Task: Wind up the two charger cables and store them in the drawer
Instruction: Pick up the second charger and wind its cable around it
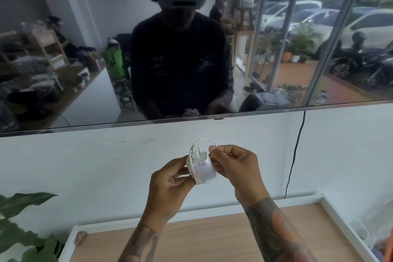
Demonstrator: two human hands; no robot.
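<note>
Both hands up on the charger, mid-air before the wall.
Left hand point(170, 181) grips the white charger point(204, 169), its cable point(192, 168) looped round it; right hand point(234, 168) pinches the cable's top loop, above the wooden table point(212, 238).

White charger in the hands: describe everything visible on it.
The charger is a white, glossy, plastic-looking block with faint print on its face. Its thin white cable is wrapped around the body in several turns, with one loose loop arching above the top. It is held in mid-air above the wooden surface, left hand gripping it, right hand pinching the loop.
</note>
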